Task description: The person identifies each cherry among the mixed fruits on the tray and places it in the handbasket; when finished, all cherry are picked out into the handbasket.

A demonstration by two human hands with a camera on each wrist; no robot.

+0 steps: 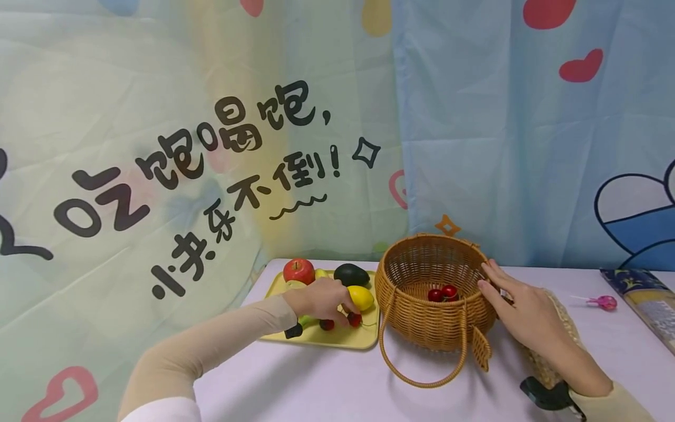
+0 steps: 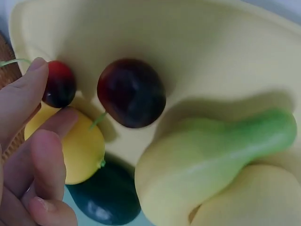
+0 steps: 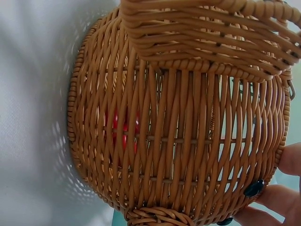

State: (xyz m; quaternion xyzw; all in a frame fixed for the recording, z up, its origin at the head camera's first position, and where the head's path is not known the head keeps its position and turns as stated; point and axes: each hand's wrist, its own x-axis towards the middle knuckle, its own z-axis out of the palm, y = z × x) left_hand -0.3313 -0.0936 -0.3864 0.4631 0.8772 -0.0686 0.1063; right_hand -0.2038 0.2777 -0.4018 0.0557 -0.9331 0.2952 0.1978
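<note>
My left hand reaches over the yellow tray. Its thumb and a finger pinch a small dark red cherry, whose green stem pokes out past the thumb. Beside it on the tray lies another cherry. Close by are a yellow lemon, a dark green avocado-like fruit, a red apple and a yellow-green gourd-shaped piece. My right hand rests with extended fingers against the rim of a brown wicker basket. Several red cherries lie inside the basket.
The basket's handle hangs down in front, onto the white table. Under the right forearm is a woven beige item. A pink wrapped lollipop and a dark patterned packet lie farther right. A printed curtain stands behind.
</note>
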